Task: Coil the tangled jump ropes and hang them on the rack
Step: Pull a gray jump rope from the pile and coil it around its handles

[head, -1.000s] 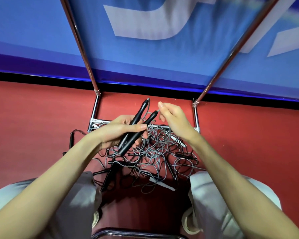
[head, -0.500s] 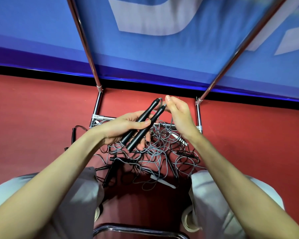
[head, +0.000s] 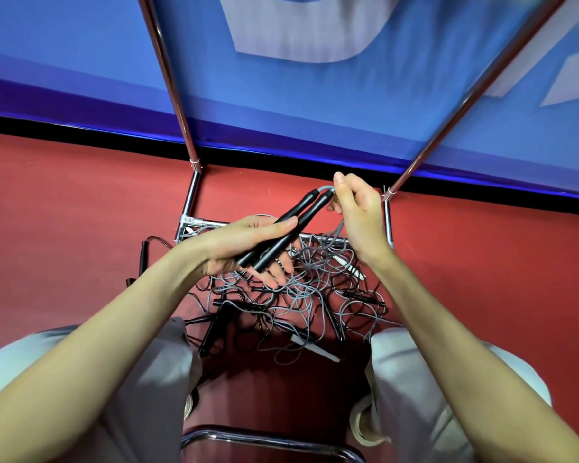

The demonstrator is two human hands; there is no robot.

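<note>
Hands (head: 248,242) higher over red floor (head: 81,212)

Floor (head: 81,202): red — 9 to 3 o'clock.
Banner (head: 315,105): blue, white lettering — 12 o'clock.
Chair rail (head: 264,441): chrome, 6 o'clock.

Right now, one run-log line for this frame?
phase: coiling | left hand: grips two black handles | right hand: pinches grey cord at handle tips | tangled ropes: on floor | rack: nothing hung in view
</note>
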